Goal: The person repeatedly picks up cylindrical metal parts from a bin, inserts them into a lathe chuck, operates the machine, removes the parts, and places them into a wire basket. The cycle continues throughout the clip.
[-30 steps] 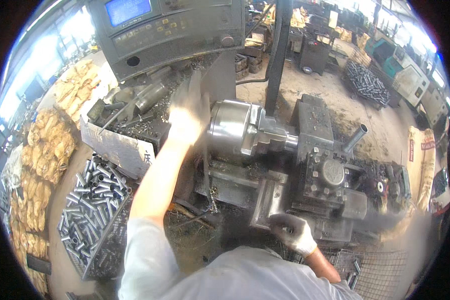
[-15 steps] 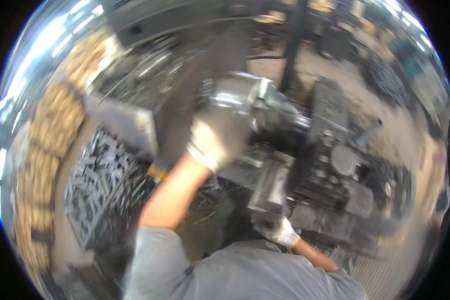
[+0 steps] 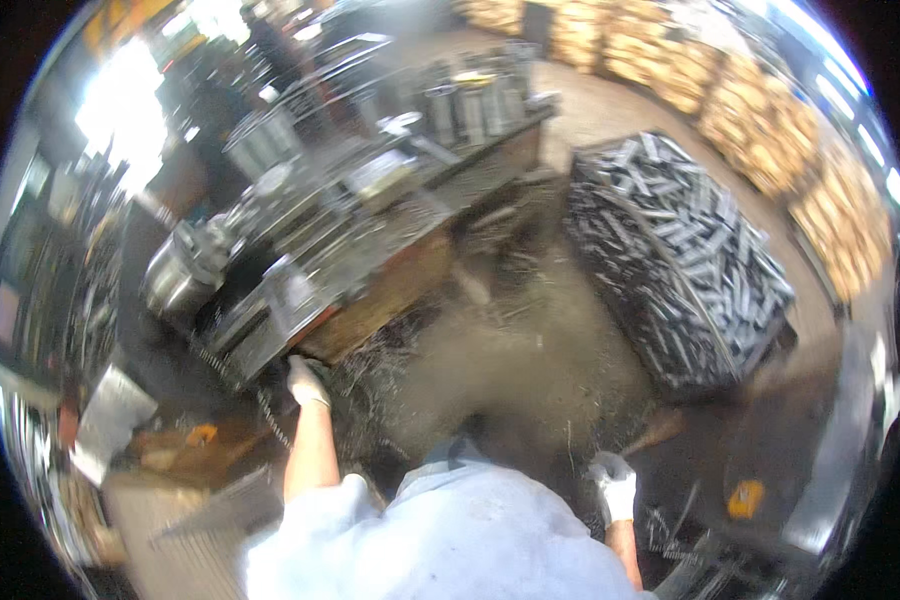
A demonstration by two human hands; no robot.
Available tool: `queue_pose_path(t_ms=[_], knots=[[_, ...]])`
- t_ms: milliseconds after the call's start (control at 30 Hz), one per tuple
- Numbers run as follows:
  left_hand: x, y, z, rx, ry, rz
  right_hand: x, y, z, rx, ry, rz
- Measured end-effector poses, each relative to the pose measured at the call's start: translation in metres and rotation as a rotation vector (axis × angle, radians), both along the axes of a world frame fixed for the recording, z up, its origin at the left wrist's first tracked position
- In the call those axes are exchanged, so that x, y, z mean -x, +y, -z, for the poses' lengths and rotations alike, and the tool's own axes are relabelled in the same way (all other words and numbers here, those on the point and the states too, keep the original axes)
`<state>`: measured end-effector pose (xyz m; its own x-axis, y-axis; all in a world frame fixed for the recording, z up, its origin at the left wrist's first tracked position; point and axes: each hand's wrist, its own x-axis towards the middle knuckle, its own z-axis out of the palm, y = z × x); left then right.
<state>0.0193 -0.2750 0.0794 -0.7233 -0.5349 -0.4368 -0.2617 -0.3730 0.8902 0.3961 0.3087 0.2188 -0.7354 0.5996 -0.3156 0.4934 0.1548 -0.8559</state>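
Your left hand [image 3: 308, 384], in a white glove, is at the near edge of the machine [image 3: 335, 305], just below its brown side panel [image 3: 388, 298]. The fingers are dark and blurred, so I cannot tell if they grasp this edge or only rest beside it. The machine stands in front of you to the left, with its round chuck [image 3: 183, 272] at the left end and some upright cylinders [image 3: 475, 108] at the far end. A coiled cord [image 3: 270, 415] hangs near your left wrist.

Your right hand [image 3: 613, 484], also gloved, is low on your right side, well apart from the machine. Its fingers look somewhat bent, but I cannot tell whether they hold anything. To the right of it is a yellow piece [image 3: 745, 499]. Beyond this hand stands a dark bin [image 3: 642, 305], filled with metal tubes [image 3: 715, 245], and behind the bin are stacked tan sacks [image 3: 760, 125].
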Motion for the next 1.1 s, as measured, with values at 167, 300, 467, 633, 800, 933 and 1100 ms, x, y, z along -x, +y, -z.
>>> queue_pose_path(t_ms=[167,300,467,633,800,933,1100], knots=[[-0.108,-0.161,-0.041,0.323,-0.241,-0.914,0.136,-0.020,-0.006,-0.161,-0.065,-0.474],[-0.175,-0.183,-0.081,0.644,-0.495,-1.052,0.196,-0.036,-0.004,-0.267,-0.173,-0.708],[-0.212,-0.200,-0.091,0.830,-0.502,-0.752,0.236,-0.034,0.008,-0.261,-0.280,-0.855],[-0.163,-0.170,-0.064,0.952,-0.524,-0.653,0.272,-0.006,0.031,-0.333,-0.222,-0.974],[-0.068,-0.019,0.028,0.966,-0.548,-0.103,0.317,0.048,0.047,-0.353,-0.145,-0.945],[-0.021,0.122,0.088,0.693,-0.797,0.554,0.355,0.121,0.046,-0.257,-0.149,-0.750],[0.078,0.360,0.101,0.066,-0.537,0.785,0.405,0.309,0.073,-0.193,0.026,-0.239]])
